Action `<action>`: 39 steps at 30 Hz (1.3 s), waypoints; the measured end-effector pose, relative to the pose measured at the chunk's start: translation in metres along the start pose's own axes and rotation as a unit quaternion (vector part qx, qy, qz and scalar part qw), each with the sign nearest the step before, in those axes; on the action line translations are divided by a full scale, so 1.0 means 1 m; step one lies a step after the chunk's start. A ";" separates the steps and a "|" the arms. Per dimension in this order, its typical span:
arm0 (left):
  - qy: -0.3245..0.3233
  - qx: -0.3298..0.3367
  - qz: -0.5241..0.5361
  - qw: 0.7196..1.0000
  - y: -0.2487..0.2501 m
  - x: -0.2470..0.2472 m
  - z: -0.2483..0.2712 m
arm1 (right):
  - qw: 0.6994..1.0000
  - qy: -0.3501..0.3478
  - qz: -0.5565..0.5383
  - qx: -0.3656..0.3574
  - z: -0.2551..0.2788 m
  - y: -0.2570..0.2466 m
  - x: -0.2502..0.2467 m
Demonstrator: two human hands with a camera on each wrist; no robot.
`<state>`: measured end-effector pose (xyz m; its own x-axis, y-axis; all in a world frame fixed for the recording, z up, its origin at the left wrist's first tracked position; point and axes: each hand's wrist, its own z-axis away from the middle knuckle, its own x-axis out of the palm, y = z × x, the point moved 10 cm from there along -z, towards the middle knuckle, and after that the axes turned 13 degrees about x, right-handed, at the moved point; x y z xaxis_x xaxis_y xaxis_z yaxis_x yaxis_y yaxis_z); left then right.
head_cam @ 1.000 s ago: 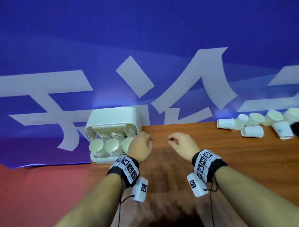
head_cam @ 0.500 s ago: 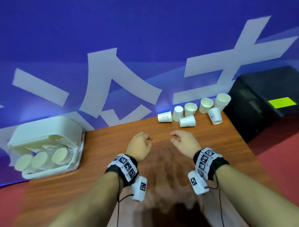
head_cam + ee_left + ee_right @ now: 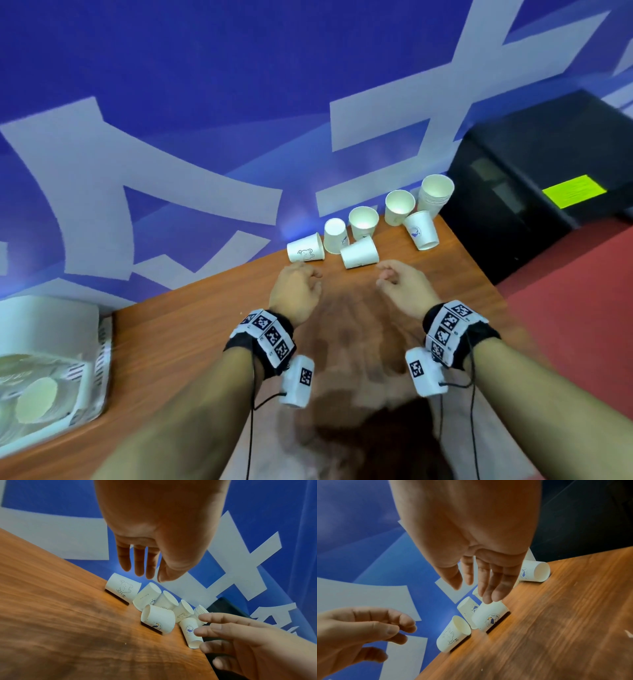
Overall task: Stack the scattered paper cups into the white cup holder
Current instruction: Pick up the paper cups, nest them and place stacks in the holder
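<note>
Several white paper cups lie and stand in a cluster at the table's far right edge: a bear-print cup (image 3: 306,252) on its side, another lying cup (image 3: 359,253), upright ones (image 3: 399,206) and a nested stack (image 3: 435,193). My left hand (image 3: 301,287) hovers just short of the bear cup (image 3: 122,588), fingers loosely curled and holding nothing. My right hand (image 3: 397,284) hovers beside the lying cup (image 3: 489,615), fingers relaxed and empty. The white cup holder (image 3: 51,329) stands at the far left with stacked cups inside.
A black box (image 3: 548,192) with a yellow-green label stands right of the table, close to the cup stack. A blue banner (image 3: 205,102) hangs just behind the table's (image 3: 205,342) far edge. Red floor shows at the right.
The head view has swung right, so the holder slid to the left edge and the cup cluster came into view. Both hands moved forward, closer to the cups, still empty.
</note>
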<state>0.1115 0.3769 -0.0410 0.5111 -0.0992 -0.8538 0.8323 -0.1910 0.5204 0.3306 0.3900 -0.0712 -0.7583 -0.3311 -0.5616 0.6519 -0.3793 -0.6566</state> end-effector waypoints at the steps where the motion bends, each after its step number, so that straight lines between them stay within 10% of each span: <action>1: -0.002 -0.001 -0.001 1.000 -0.006 0.004 -0.008 | 1.000 0.005 0.000 0.007 -0.007 0.001 0.000; 12: -0.028 -0.036 -0.060 0.997 -0.066 0.039 -0.072 | 0.990 0.060 -0.082 0.098 -0.082 0.026 0.015; 30: -0.172 -0.012 -0.231 0.957 -0.080 0.073 -0.077 | 0.954 -0.042 -0.257 0.148 -0.100 0.041 0.052; 39: -0.022 -0.156 0.111 0.981 -0.091 0.054 -0.016 | 0.980 0.064 -0.155 0.107 -0.062 0.038 0.010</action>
<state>0.0670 0.4046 -0.1339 0.6827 -0.1472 -0.7158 0.7307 0.1479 0.6665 0.3477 0.4261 -0.1332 -0.9057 -0.0652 -0.4188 0.3650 -0.6223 -0.6925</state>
